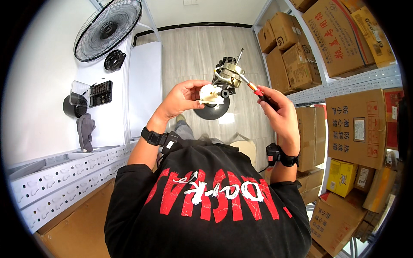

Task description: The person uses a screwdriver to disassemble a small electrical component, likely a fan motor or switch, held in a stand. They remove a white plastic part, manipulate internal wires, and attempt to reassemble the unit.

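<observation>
My left hand (183, 98) is closed around a cream plastic housing (211, 93), with its thumb and fingers at the left side. Beyond the housing sits a round metal fan motor (232, 75), with a thin shaft pointing up and away and a pale wire looped at its left. In my right hand (280, 108) is a screwdriver (258, 91) with a red and black handle. Its metal blade reaches the motor's right side; the exact tip contact is hard to make out. Below these parts stands a round black fan base (212, 113), partly covered by the housing.
On the white table at left lie a wire fan grille (107, 30), a black round fan part (115, 60), an open bit case (100, 93), a black cylinder (75, 105) and a grey cloth (85, 131). Shelves with cardboard boxes (357, 124) line the right. A beige stool (244, 150) is near my body.
</observation>
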`<state>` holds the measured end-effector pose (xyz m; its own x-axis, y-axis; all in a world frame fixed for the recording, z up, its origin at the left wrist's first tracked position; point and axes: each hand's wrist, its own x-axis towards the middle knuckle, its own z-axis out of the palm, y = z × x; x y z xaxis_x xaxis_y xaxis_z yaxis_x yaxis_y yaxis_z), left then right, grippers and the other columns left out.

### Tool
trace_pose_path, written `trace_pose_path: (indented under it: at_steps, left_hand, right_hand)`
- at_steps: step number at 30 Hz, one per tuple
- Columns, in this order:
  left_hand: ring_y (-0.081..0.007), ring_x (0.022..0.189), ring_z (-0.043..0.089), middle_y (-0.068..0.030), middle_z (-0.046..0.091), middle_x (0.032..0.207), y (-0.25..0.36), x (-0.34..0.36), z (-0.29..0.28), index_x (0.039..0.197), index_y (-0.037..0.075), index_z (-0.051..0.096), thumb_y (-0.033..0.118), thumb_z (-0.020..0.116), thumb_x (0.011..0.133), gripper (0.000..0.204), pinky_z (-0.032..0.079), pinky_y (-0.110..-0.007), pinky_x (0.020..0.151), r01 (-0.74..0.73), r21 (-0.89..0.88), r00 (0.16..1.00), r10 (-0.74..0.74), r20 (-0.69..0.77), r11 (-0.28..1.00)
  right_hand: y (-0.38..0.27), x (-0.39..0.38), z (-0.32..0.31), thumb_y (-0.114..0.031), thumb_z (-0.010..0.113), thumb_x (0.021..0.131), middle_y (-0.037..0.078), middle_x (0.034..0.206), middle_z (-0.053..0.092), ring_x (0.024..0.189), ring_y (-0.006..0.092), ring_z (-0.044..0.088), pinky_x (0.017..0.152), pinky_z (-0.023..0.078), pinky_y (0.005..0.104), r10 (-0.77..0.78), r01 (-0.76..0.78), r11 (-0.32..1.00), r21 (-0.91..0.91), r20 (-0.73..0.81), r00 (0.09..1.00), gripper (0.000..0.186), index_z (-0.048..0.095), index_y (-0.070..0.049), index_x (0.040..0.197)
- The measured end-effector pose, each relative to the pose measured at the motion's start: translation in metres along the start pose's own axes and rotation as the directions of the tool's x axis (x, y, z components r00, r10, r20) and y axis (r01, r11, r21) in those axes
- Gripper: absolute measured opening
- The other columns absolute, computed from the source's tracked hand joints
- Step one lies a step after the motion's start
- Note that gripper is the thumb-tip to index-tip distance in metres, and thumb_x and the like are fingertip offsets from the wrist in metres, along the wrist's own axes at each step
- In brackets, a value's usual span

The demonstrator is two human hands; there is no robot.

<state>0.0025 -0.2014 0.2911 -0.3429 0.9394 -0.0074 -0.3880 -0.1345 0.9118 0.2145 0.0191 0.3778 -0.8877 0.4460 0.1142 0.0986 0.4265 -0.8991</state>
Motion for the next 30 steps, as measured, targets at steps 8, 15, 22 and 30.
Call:
trace_pose_path:
  at_steps: [8, 15, 22, 30]
  left_hand:
    - [-0.0181, 0.118, 0.055, -0.0073, 0.056, 0.129, -0.017, -0.005, -0.009, 0.128, 0.002, 0.057, -0.009, 0.075, 0.072, 0.060, 0.048, -0.033, 0.100, -0.090, 0.266, 0.995, 0.095, -0.006, 0.960]
    - [-0.0184, 0.118, 0.055, -0.0065, 0.055, 0.130, -0.025, -0.011, -0.011, 0.127, 0.005, 0.059, -0.007, 0.074, 0.073, 0.056, 0.050, -0.033, 0.095, -0.077, 0.392, 0.994, 0.103, -0.045, 0.917]
    - [-0.0192, 0.119, 0.055, -0.0073, 0.056, 0.130, -0.025, -0.016, -0.008, 0.127, 0.006, 0.059, -0.006, 0.074, 0.073, 0.057, 0.051, -0.034, 0.094, -0.078, 0.431, 0.989, 0.126, -0.084, 0.899]
    - [-0.0188, 0.117, 0.056, -0.0075, 0.055, 0.130, -0.023, -0.017, -0.009, 0.125, 0.006, 0.060, -0.006, 0.074, 0.072, 0.057, 0.051, -0.032, 0.093, -0.072, 0.518, 0.988, 0.134, -0.083, 0.852]
  right_hand:
    - [-0.035, 0.000, -0.003, 0.002, 0.070, 0.076, 0.010, 0.090, 0.067, 0.073, 0.0245, 0.065, 0.066, 0.052, 0.0311, -0.120, 0.131, 0.915, -0.381, 0.053, 0.991, 0.025, 0.069, -0.004, 0.101]
    - [-0.041, 0.002, 0.011, 0.001, 0.069, 0.076, 0.010, 0.089, 0.068, 0.074, 0.0293, 0.066, 0.066, 0.052, 0.0349, -0.225, 0.260, 0.866, -0.426, 0.132, 0.965, 0.018, 0.071, -0.004, 0.094]
    - [-0.036, 0.002, 0.020, -0.001, 0.068, 0.077, 0.011, 0.085, 0.068, 0.075, 0.0307, 0.065, 0.064, 0.052, 0.0369, -0.175, 0.226, 0.870, -0.439, 0.154, 0.973, 0.016, 0.071, -0.003, 0.093]
    - [-0.031, 0.003, 0.028, -0.002, 0.069, 0.078, 0.012, 0.086, 0.069, 0.076, 0.0313, 0.066, 0.066, 0.052, 0.0381, -0.201, 0.252, 0.861, -0.442, 0.159, 0.967, 0.015, 0.070, -0.002, 0.092]
